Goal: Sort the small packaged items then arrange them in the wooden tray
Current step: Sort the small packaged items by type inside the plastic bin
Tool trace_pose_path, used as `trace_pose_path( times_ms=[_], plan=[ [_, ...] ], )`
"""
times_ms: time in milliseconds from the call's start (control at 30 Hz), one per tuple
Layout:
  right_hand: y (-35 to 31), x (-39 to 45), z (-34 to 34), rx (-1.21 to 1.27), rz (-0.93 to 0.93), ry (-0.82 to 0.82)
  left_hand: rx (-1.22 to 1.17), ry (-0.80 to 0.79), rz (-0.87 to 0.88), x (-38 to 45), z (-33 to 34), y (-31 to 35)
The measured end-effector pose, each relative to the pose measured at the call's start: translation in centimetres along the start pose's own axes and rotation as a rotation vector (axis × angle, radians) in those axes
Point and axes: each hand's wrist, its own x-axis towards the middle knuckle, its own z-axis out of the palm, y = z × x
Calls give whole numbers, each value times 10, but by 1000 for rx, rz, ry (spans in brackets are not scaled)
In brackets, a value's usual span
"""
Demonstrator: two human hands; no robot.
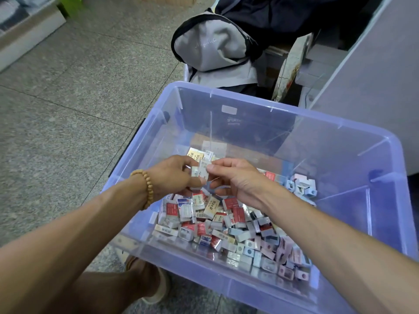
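A translucent blue plastic bin (385, 155) holds a heap of several small packaged items (226, 225), white, red, cream and pale blue. Both hands hover over the heap inside the bin. My left hand (174, 175), with a wooden bead bracelet at the wrist, grips a small stack of white packets (199, 173). My right hand (235, 180) pinches the top packet of that stack (205, 165) between thumb and forefinger. No wooden tray is in view.
A grey and black backpack (213, 46) lies beyond the bin's far rim. A grey cabinet side (374, 71) stands at the right. Speckled stone floor (68, 98) spreads to the left. A foot in a shoe (156, 284) shows below the bin's near corner.
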Motion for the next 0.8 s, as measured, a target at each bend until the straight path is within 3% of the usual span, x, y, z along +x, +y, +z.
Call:
trace_pose_path(
  times_ms=[133,233,300,467,633,800],
  plan=[
    [3,10,-26,-66,3,189,26,-7,1,16,13,8],
    [12,21,-54,-403,24,431,112,82,3,48,21,9],
    [20,30,-65,-592,32,492,246,160,46,71,27,11],
    [24,55,-66,-727,-36,511,470,296,154,112,45,10],
    [28,63,-67,-735,-90,549,838,358,368,119,42,-2],
    [37,47,-57,-1017,-280,420,1090,352,448,102,21,-13]
  ],
)
